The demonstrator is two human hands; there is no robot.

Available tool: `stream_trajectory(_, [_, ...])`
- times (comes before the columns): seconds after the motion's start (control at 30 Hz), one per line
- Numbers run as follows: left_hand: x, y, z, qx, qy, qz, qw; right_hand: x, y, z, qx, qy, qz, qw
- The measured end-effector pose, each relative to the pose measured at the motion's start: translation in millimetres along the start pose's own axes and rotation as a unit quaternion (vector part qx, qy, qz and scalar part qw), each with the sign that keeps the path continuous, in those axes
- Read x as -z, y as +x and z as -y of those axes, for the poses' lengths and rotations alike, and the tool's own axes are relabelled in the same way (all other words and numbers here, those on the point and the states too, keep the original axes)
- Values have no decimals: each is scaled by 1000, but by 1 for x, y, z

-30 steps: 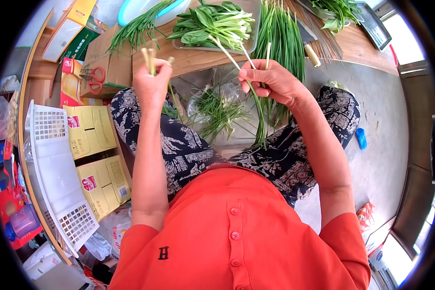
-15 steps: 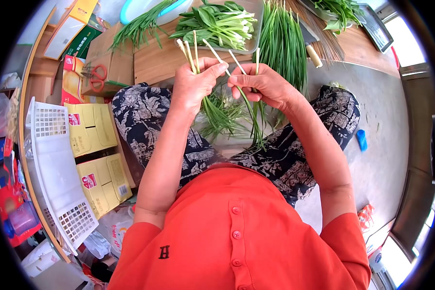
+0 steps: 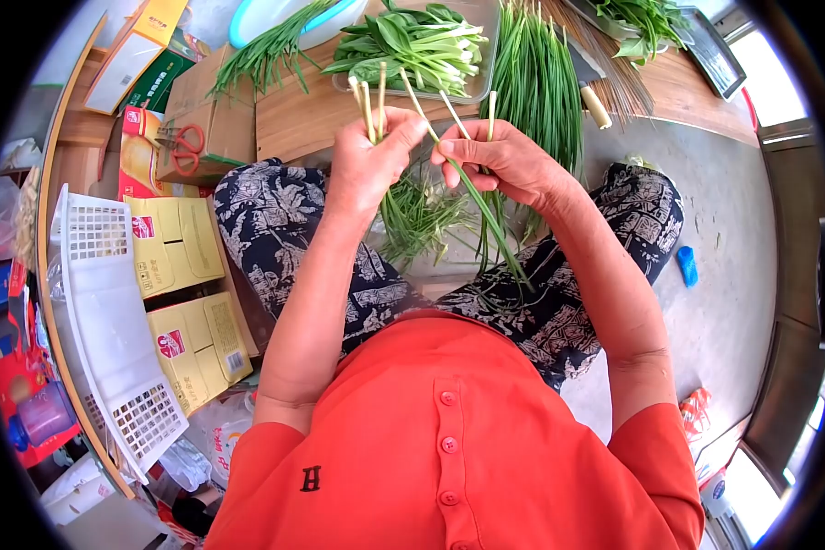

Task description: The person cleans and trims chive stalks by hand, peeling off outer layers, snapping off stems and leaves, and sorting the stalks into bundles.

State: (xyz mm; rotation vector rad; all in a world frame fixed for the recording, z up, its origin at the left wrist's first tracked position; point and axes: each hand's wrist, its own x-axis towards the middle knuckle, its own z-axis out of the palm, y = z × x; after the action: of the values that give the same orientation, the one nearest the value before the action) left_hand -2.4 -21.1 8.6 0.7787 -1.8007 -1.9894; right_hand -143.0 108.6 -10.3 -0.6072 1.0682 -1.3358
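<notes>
The left hand is closed around a slim bundle of chive stalks, their pale ends standing up above the fist and green blades trailing below. Just beside it, the right hand pinches a few loose chives between thumb and fingers, one slanting down toward the right thigh. Both hands are raised in front of the near edge of the wooden desk. A thick bunch of chives hangs over that edge, beside a clear tray of leafy greens. Lower, between the knees, lies a tangled green heap.
</notes>
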Motion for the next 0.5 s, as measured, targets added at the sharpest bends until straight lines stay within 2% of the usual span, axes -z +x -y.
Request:
stream_trajectory(0.1, [-4, 0, 7, -47, 17, 12, 999, -1, 1, 0, 1, -8, -10, 1000])
stream_trajectory(0.3, [-2, 1, 8, -11, 28, 1, 1000, -1, 0, 0, 4, -21, -10, 1000])
stream_trajectory(0.5, [1, 2, 11, -40, 37, -9, 998, -1, 0, 1, 9, -25, -5, 1000])
